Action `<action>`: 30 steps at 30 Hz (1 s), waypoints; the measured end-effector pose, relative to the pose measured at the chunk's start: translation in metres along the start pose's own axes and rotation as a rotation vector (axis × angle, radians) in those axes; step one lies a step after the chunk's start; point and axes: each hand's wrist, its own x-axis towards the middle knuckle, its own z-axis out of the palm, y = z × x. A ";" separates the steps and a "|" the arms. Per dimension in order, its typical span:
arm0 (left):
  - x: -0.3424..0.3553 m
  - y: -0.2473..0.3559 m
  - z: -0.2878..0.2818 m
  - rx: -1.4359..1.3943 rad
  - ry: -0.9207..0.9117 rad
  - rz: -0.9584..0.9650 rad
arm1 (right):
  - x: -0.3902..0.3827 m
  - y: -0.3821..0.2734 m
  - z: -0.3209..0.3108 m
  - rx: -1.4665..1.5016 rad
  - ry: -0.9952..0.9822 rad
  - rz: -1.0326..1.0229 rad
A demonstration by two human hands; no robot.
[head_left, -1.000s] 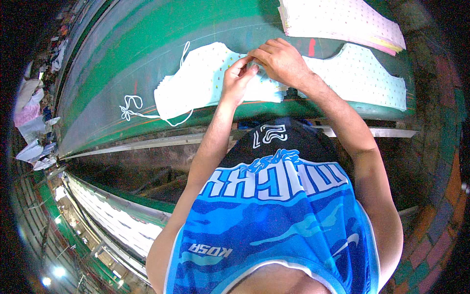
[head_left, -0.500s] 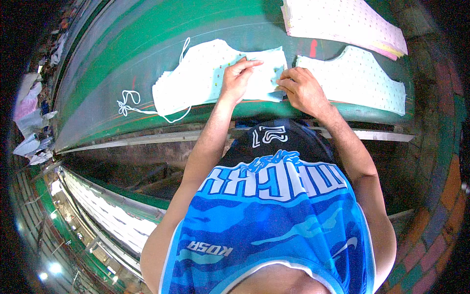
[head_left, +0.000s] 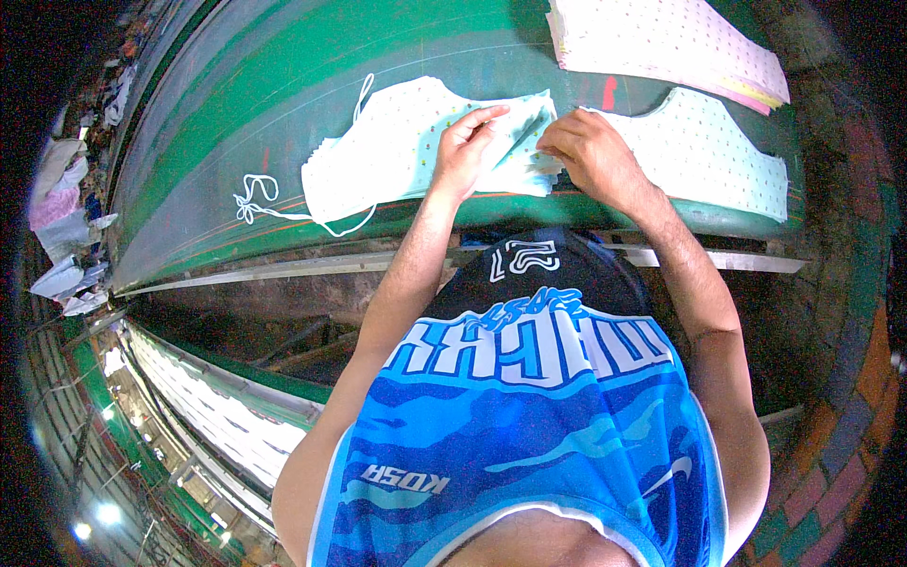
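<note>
A stack of pale mint fabric pieces with small dots (head_left: 392, 142) lies on the green table, a white cord (head_left: 269, 212) trailing from its left side. My left hand (head_left: 461, 156) rests on the stack's right part, index finger stretched out and thumb apart from it. At the stack's right end, my right hand (head_left: 600, 156) pinches the edge of a top fabric layer (head_left: 529, 132), which is raised and creased between my hands. The right fingertips are partly hidden. A second mint dotted stack (head_left: 713, 151) lies just right of that hand.
Pink dotted fabric pieces (head_left: 666, 47) are stacked at the far right, with a yellow layer along their edge. A red mark (head_left: 609, 92) shows on the green table (head_left: 274, 94). Its near edge has a metal strip (head_left: 246, 277). Crumpled cloth (head_left: 61, 227) hangs at far left.
My right hand has lifted the layer's edge up and turned over with its back upward. The fabric between my hands now shows a dark fold. My left hand stays nearly in place.
</note>
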 end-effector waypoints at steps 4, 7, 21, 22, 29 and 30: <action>0.000 -0.001 -0.002 -0.052 -0.049 0.007 | 0.016 -0.005 -0.003 -0.057 0.064 -0.057; 0.001 -0.004 -0.006 -0.105 -0.091 -0.017 | 0.032 -0.002 0.003 -0.093 0.103 -0.091; 0.001 -0.004 0.003 0.024 -0.013 -0.019 | 0.048 0.007 0.016 -0.014 0.138 -0.028; 0.001 -0.003 0.004 0.019 -0.021 -0.032 | 0.041 0.011 0.015 0.001 0.145 -0.056; 0.001 -0.003 0.005 -0.053 0.002 -0.008 | 0.025 0.006 0.015 0.132 0.105 -0.058; 0.002 -0.009 0.003 -0.087 0.013 0.013 | 0.026 0.007 0.015 0.126 0.109 -0.055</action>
